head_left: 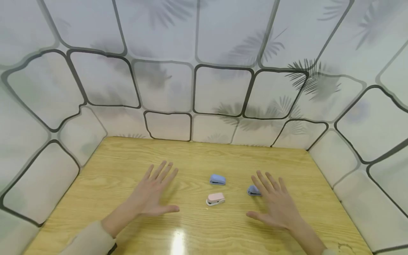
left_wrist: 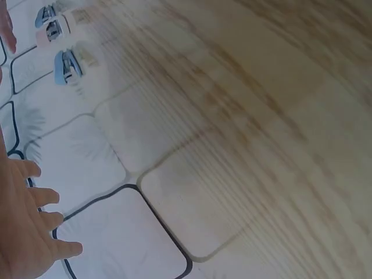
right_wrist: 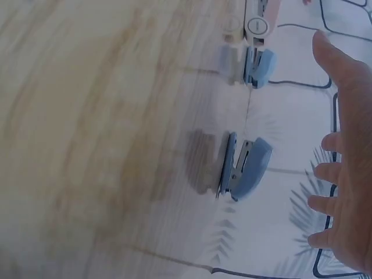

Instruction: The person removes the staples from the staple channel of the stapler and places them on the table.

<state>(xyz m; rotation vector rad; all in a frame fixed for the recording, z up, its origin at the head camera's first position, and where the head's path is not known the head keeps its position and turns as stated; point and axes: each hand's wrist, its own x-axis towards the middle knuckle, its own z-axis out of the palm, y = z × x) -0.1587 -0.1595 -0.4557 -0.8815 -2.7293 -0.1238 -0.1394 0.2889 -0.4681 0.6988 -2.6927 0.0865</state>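
Pink stapler [head_left: 215,199] with a white base: it lies on a counter between a person's two thumbs. Left hand [head_left: 153,193] and right hand [head_left: 275,203] reach forward, backs uppermost, fingers straight and spread apart, thumbs pointing inward. Seen from the head, the outer blue stapler [head_left: 253,191] is at the right fingers, which partly cover it; the right wrist view shows it apart from them. The far blue stapler [head_left: 217,179] sits just behind the pink one, toward the back wall, and well apart from the left fingers.

Beneath everything, the counter [head_left: 197,230] is glossy yellowish wood with wavy grain and a bright glare [head_left: 177,242] near the front. Pale walls [head_left: 169,85] rise at the back and both sides, patterned with black and grey outlines of rounded blocks and soft grey fern leaves.

A pale sleeve [head_left: 89,239] covers the left forearm; the bottom edge cuts off both arms. In the left wrist view, the left hand runs out at the left edge and the staplers are small. The right wrist view crops the pink stapler at the top.
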